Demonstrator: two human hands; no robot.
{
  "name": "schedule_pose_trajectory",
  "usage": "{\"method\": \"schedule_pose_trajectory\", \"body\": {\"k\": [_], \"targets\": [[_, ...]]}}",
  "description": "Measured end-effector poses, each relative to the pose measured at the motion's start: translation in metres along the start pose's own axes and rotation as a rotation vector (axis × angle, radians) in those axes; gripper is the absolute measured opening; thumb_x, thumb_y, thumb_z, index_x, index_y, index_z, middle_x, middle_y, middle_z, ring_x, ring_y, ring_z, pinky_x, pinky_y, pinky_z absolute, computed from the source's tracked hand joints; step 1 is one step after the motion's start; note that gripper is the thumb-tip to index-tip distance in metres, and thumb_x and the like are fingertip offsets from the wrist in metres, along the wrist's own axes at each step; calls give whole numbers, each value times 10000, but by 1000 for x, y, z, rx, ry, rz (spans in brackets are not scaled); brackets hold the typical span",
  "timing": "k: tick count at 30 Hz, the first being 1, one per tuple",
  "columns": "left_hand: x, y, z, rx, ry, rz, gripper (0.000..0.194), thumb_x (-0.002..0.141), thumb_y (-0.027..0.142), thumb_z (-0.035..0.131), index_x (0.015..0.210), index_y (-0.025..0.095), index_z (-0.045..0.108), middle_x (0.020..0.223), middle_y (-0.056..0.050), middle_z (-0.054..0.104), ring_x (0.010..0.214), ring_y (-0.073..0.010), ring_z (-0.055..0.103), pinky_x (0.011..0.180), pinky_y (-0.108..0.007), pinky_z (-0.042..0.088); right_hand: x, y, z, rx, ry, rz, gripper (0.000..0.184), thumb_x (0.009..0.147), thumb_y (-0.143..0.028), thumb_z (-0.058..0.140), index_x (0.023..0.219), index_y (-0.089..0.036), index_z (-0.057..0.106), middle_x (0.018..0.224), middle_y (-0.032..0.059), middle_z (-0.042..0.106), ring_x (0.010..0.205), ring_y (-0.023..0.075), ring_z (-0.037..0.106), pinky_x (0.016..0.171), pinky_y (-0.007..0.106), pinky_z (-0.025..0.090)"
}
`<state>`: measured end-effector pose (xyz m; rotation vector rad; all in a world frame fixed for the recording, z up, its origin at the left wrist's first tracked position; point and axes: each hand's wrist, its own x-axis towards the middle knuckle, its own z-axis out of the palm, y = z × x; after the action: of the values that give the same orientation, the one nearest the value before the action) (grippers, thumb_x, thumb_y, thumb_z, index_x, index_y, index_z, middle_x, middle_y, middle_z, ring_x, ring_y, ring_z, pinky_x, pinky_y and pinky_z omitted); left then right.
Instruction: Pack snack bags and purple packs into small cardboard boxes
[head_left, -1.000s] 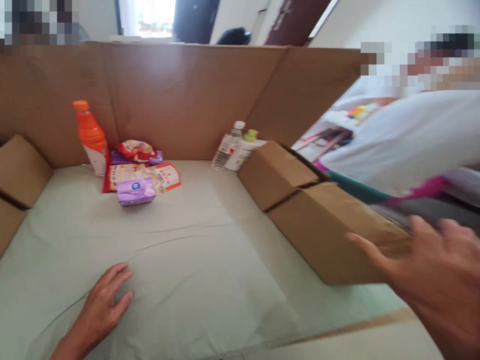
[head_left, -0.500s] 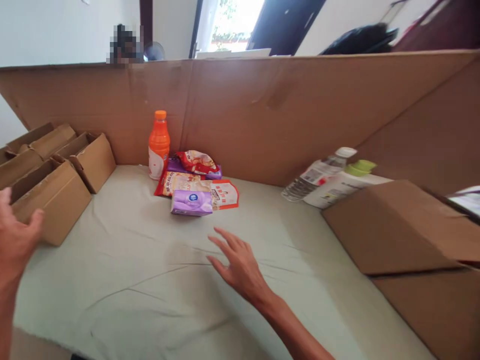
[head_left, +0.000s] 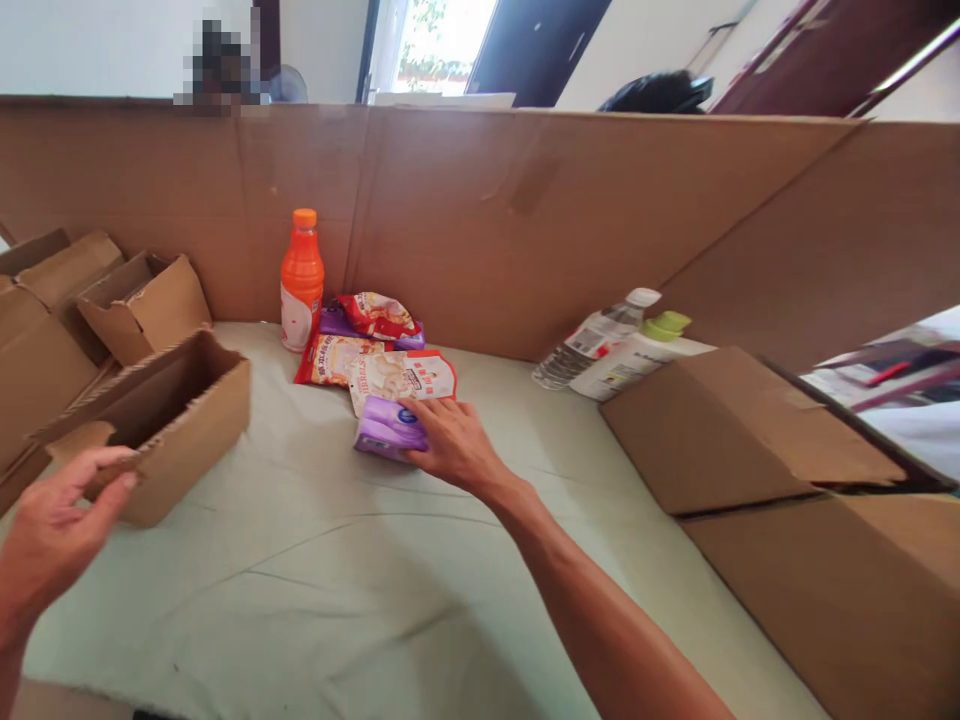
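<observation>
My right hand [head_left: 450,445] reaches across the pale green cloth [head_left: 360,580] and closes its fingers on a purple tissue pack [head_left: 386,428], which is tilted up off the cloth. My left hand [head_left: 52,520] grips the near corner of an open cardboard box [head_left: 176,420] at the left. Behind the purple pack lie snack packets [head_left: 375,365] and an orange drink bottle [head_left: 301,280] stands upright.
A tall cardboard wall [head_left: 480,220] encloses the back and right. More small open boxes [head_left: 112,295] sit at the far left. A clear water bottle [head_left: 592,340] and a white bottle with a green cap [head_left: 637,355] lie beside closed cardboard boxes [head_left: 742,430] on the right.
My right hand moved forward from the bare cloth and took hold of the purple pack. My left hand closed on the box at the left, which has shifted toward the middle.
</observation>
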<state>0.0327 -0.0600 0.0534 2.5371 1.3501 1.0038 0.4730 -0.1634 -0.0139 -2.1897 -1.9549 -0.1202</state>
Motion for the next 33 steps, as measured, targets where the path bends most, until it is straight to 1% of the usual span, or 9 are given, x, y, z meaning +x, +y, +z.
{"method": "schedule_pose_trajectory", "body": {"k": [4, 7, 10, 15, 19, 23, 26, 29, 33], "targets": [[-8, 57, 20, -244, -123, 340, 133, 928, 265, 588, 1008, 260, 694, 1004, -3, 785, 1007, -219, 751, 753, -257, 615, -50, 33, -11, -7, -49, 75, 622, 793, -336, 653, 1397, -201, 582, 1211, 150, 704, 1086, 349, 618, 924, 449, 406], [-7, 91, 38, -385, -281, 511, 221, 926, 123, 554, 1048, 259, 678, 959, -17, 777, 1084, -214, 727, 960, -331, 596, -66, 50, -17, -13, -105, 172, 622, 810, -360, 633, 1404, -186, 579, 1220, 163, 704, 1096, 363, 619, 916, 453, 416], [-4, 115, 49, -461, -360, 586, 255, 925, 85, 541, 1071, 263, 651, 954, -7, 767, 1095, -194, 715, 964, -306, 592, -71, 61, -17, 38, -138, 263, 644, 845, -379, 598, 1447, -157, 537, 1342, 186, 649, 1176, 375, 597, 951, 466, 428], [3, 115, 39, -417, -374, 504, 353, 926, 261, 614, 1270, 339, 614, 1107, 15, 770, 1046, -191, 740, 899, -275, 619, -79, 68, -20, 102, -1, 231, 755, 851, -409, 618, 1540, -177, 416, 1558, 200, 458, 1382, 397, 460, 1064, 552, 379], [30, 112, 32, -411, -403, 484, 489, 936, 472, 566, 1414, 372, 554, 1257, -22, 739, 1164, -254, 706, 954, -362, 612, -68, 56, -28, 105, 0, 190, 847, 815, -410, 667, 1566, -165, 361, 1606, 209, 382, 1420, 395, 418, 1103, 557, 352], [61, 137, 43, -354, -678, 706, 582, 849, 445, 679, 1409, 331, 571, 1420, -52, 648, 1310, -303, 614, 1040, -444, 561, -43, 42, -30, 97, -132, 233, 731, 817, -331, 673, 1474, -85, 469, 1390, 266, 593, 1241, 412, 573, 1023, 532, 422], [69, 156, 52, -197, -856, 860, 356, 795, 350, 698, 1143, 278, 714, 1191, -59, 758, 1169, -314, 682, 1000, -456, 560, -40, 45, -36, 165, -155, 242, 598, 807, -345, 703, 1349, -123, 579, 1196, 188, 715, 1063, 347, 672, 927, 455, 504], [66, 164, 55, -101, -883, 958, 98, 774, 311, 672, 847, 254, 705, 845, -45, 734, 877, -287, 685, 902, -461, 547, -53, 50, -61, 470, 140, 307, 666, 774, -470, 746, 1337, -172, 553, 1151, 119, 728, 955, 292, 702, 803, 411, 572], [58, 164, 54, -108, -681, 1048, 138, 856, 293, 591, 768, 203, 646, 717, -45, 609, 715, -245, 585, 836, -475, 502, -69, 22, -114, 812, 729, 192, 672, 844, -701, 613, 1341, -255, 530, 1171, 102, 693, 1063, 311, 685, 887, 488, 580]]}}
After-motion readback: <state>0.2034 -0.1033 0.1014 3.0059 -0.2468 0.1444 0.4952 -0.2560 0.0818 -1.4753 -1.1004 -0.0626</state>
